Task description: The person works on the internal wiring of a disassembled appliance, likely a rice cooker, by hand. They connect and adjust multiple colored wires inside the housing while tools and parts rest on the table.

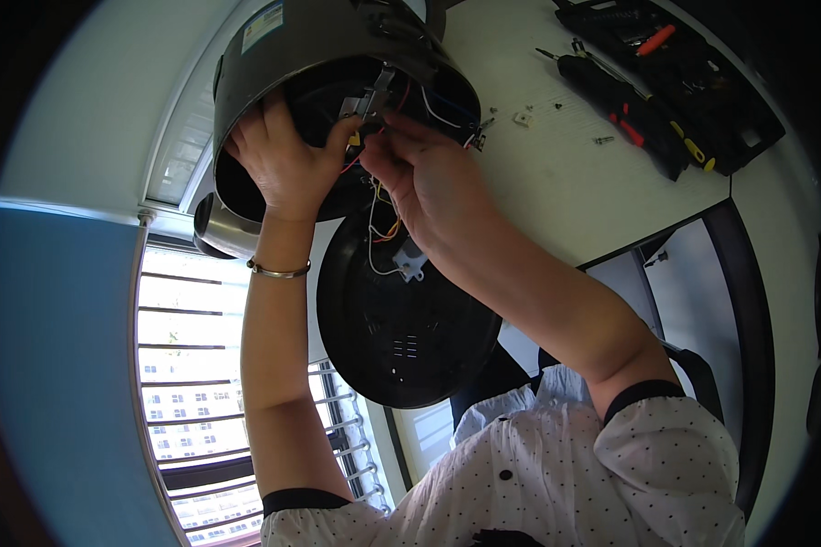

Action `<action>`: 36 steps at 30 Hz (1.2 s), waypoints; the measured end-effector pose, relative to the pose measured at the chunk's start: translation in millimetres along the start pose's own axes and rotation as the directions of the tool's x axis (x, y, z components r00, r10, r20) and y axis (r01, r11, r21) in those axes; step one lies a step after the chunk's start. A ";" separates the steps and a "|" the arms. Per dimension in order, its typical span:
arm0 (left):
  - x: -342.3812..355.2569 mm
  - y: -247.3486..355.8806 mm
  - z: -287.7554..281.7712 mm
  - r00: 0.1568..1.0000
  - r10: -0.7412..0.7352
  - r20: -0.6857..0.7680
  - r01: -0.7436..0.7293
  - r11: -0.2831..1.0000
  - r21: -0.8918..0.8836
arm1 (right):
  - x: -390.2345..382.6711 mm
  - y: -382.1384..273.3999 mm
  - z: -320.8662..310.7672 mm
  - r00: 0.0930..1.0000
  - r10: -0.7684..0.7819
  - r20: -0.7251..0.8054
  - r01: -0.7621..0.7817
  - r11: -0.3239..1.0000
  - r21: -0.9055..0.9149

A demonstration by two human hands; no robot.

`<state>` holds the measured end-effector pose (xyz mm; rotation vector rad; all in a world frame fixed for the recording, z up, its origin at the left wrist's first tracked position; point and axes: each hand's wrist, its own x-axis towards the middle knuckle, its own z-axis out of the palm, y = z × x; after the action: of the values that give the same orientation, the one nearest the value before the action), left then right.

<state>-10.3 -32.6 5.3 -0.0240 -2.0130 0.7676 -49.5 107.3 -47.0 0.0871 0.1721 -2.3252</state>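
A dark, round appliance housing [292,77] lies on its side with its open underside toward me. My left hand [287,164] reaches into it, fingers apart along the inner wall, thumb stretched to a metal bracket [367,105]. The fingertips are partly hidden in shadow. My right hand [424,173] is closed in a pinch just below the bracket, beside a thin red wire [350,164]; what it pinches is hidden. Below the housing hangs a black round base cover [401,337] with vent slots. White and yellow wires [372,239] lead to a pale plastic part [410,263] on it.
The white tabletop [538,191] carries small screws [603,140] and a little pale connector block [524,119]. Black-handled tools [611,100] and an open black tool case [693,77] lie at the far right. A barred window [196,383] is at left.
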 end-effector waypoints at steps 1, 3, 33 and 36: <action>0.2 0.2 0.1 1.000 -0.001 0.001 0.001 1.000 -0.002 | 0.7 0.1 -0.2 1.000 -0.006 0.003 0.006 1.000 -0.014; 1.9 -0.4 -0.9 1.000 0.007 0.002 -0.007 1.000 0.011 | -1.3 -1.3 0.9 1.000 -0.002 0.017 0.003 1.000 -0.023; 2.1 -3.0 1.2 0.995 0.075 -0.059 -0.073 0.997 0.029 | 6.2 2.6 -8.1 0.996 0.050 0.076 -0.048 0.998 -0.032; 0.9 -3.3 1.7 0.996 0.069 -0.055 -0.068 0.997 0.021 | 9.6 3.9 -7.8 0.997 0.058 0.057 -0.057 0.998 -0.010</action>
<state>-11.2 -35.8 7.1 -0.1028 -1.9604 0.8216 -53.3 99.0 -56.2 0.0204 0.1484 -2.2664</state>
